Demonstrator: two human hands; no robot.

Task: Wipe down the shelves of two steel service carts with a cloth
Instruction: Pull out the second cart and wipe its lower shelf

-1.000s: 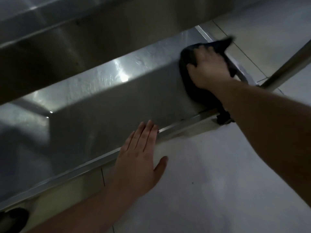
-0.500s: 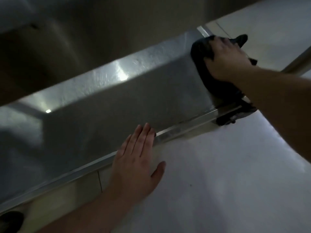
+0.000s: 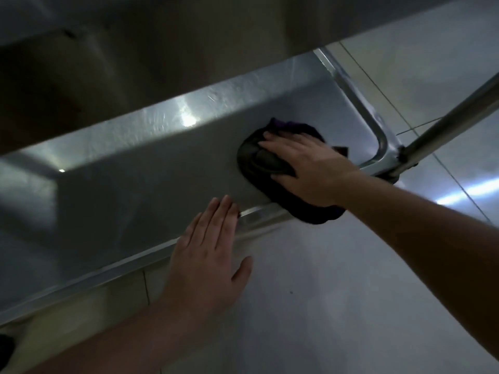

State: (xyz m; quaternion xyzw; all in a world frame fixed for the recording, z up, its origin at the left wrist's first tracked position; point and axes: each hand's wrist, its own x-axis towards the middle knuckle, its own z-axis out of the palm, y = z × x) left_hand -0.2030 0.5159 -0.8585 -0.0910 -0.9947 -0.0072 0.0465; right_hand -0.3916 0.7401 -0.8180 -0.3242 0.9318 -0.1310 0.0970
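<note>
Dark cloth (image 3: 272, 168) flat on the lower steel shelf (image 3: 151, 184) near its right front corner, right hand (image 3: 307, 168) pressing it with straight fingers, left hand (image 3: 210, 249) flat and relaxed across the shelf's front rim, cart post (image 3: 445, 125) beyond, pale tiled floor (image 3: 337, 292) below

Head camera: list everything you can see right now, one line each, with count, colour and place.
lower shelf: one, steel grey, across the middle of the view, raised rim along its near edge
upper shelf: one, steel grey, overhanging at the top
cart post: one, steel, slanting up from the shelf's right corner
cloth: one, dark with a purple tint, flat on the lower shelf near its right end, lapping over the near rim
floor: pale tiles, below and to the right
left hand: one, fingers straight, fingertips on the shelf's near rim
right hand: one, flat, pressing the cloth
</note>
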